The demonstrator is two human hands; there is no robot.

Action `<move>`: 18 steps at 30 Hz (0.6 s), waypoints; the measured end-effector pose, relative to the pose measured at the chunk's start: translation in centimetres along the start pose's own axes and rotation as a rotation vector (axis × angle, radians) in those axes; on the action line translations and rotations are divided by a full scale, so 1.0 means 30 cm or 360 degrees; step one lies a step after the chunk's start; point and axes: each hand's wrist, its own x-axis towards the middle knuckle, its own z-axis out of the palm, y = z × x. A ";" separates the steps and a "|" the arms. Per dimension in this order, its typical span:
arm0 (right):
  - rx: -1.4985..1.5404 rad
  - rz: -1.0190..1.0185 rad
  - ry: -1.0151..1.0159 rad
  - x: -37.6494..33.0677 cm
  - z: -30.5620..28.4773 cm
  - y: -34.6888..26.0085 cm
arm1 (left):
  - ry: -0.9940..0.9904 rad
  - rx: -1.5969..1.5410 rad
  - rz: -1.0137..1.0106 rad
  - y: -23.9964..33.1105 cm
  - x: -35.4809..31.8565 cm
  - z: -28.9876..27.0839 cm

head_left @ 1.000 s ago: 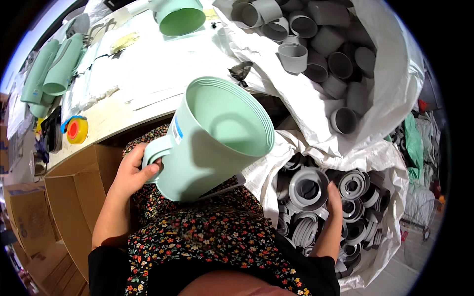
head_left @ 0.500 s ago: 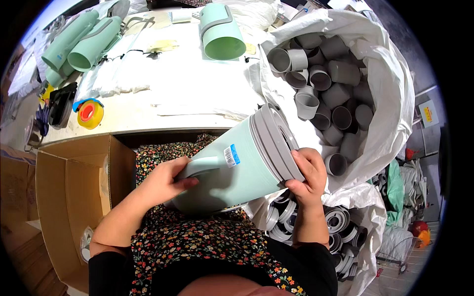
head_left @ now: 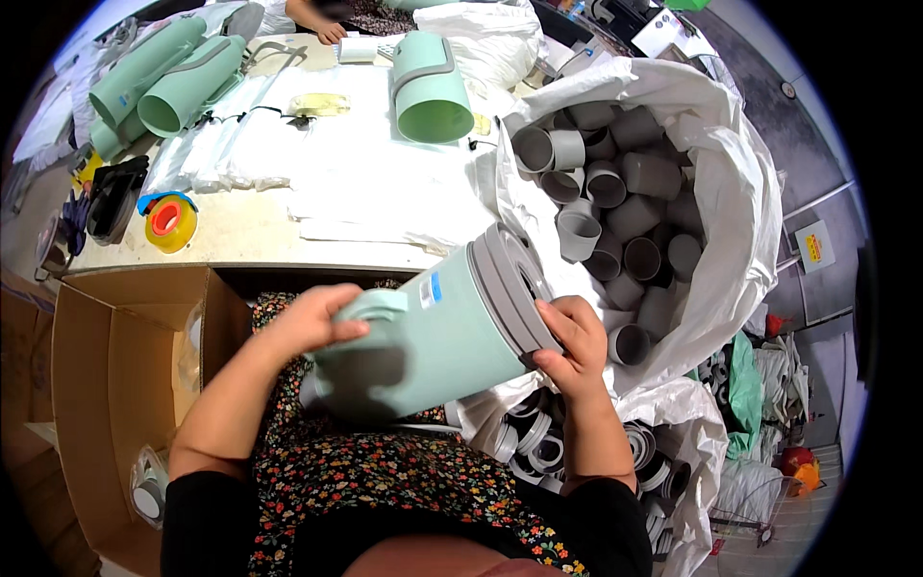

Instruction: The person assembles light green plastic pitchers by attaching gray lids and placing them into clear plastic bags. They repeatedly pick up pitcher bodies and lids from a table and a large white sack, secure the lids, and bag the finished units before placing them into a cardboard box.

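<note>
Leaning toward the upper right, a pale green jug point(head_left: 437, 341) is held above the floral apron point(head_left: 404, 481). Its handle point(head_left: 385, 300) is grasped by the curled fingers of the left hand point(head_left: 322, 315), while the grey lid point(head_left: 510, 288) over its mouth is gripped at the rim between thumb and fingers of the right hand point(head_left: 577, 351). Grey cups point(head_left: 635, 216) are contained in a white sack point(head_left: 745, 192) beyond, and a cardboard box point(head_left: 135, 385) is placed at the left.

- Jug point(head_left: 437, 351): smooth, matt plastic
- Lid point(head_left: 504, 288): smooth, matt plastic
- Cups point(head_left: 654, 177): matt plastic
- Sack point(head_left: 735, 192): crinkled plastic, faintly glossy
- Box point(head_left: 82, 385): matt cardboard
- Apron point(head_left: 394, 490): printed cloth
- Sleeves point(head_left: 207, 524): matt cloth
- Tape point(head_left: 177, 231): glossy plastic
</note>
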 end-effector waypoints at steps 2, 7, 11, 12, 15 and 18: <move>-0.0098 0.0321 0.0034 -0.040 0.012 0.028 | -0.0236 0.0061 0.0060 0.095 -0.062 0.099; -0.0051 0.0586 -0.0041 0.034 0.029 -0.016 | -0.0590 0.0352 0.0443 0.106 -0.173 0.214; 0.0187 0.0143 -0.0078 0.088 0.016 -0.008 | -0.0318 -0.1115 -0.0525 -0.031 -0.136 0.045; 0.0082 0.0192 -0.0114 0.103 0.023 -0.009 | -0.0304 -0.0846 -0.0315 -0.021 -0.141 0.091; -0.0289 0.0621 -0.0244 0.241 0.117 -0.056 | -0.0246 -0.0070 0.0217 0.100 -0.192 0.280; -0.0138 0.0365 -0.0253 0.285 0.164 -0.045 | -0.0544 0.0242 0.0164 0.227 -0.177 0.180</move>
